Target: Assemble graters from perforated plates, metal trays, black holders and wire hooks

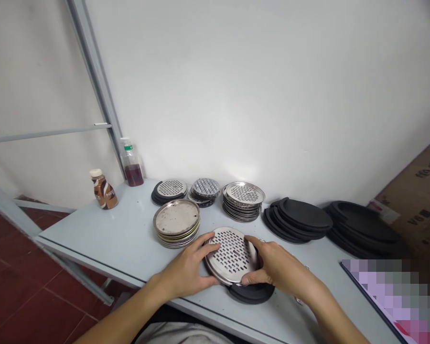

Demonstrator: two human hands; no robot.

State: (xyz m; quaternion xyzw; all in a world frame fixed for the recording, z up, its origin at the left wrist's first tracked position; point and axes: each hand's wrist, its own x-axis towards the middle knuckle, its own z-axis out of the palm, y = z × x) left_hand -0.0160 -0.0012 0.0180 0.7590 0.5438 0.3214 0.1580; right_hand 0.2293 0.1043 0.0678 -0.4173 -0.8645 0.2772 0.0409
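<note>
Both hands are gripping a slotted metal disc (232,255) near the front edge of the table (129,239). The left hand (197,267) is pinching its left rim, fingers lying on top and thumb at the near edge; the right hand (272,263) is clasping the right side, thumb pressing the near rim. A black disc (252,295) is showing partly beneath; whether the metal one is resting fully on it cannot be told. Judging by its look, the metal is being stiff, fairly light and slippery when smooth, hardly fragile; the slots may be carrying sharp edges, so the outer rim is offering the safer hold. Behind, at left, a clear bottle (133,175) is holding dark red liquid in its lower part; a brown bottle (105,192) is hiding its contents behind its wrapper.
</note>
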